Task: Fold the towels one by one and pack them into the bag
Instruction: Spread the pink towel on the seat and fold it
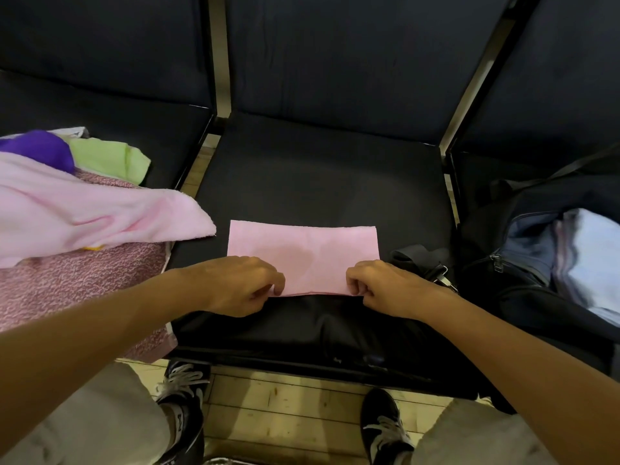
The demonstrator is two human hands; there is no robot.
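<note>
Dark padded seats (322, 182) stand in a row over a pale wooden floor (285, 407), and I am looking down at the middle one. On its cushion lies a pink towel (303, 253), folded flat into a wide rectangle, close to the front edge. My left hand (241, 285) pinches the towel's near left corner, fingers curled around the edge; my right hand (379, 286) pinches the near right corner in the same way. Both hands grip cloth, neither is open. On the seat to the left sits a loose heap of towels (77, 209): a pale pink one draped on top, a textured rose one beneath it, and purple and light green pieces behind. On the seat to the right rests a black bag (523, 273), unzipped, with light blue folded cloth (590, 260) showing inside its opening. A strap with a metal clip (436, 273) from the bag lies just beside my right hand. Below the seat edge I see two black laced shoes (184, 397) on the floor.
</note>
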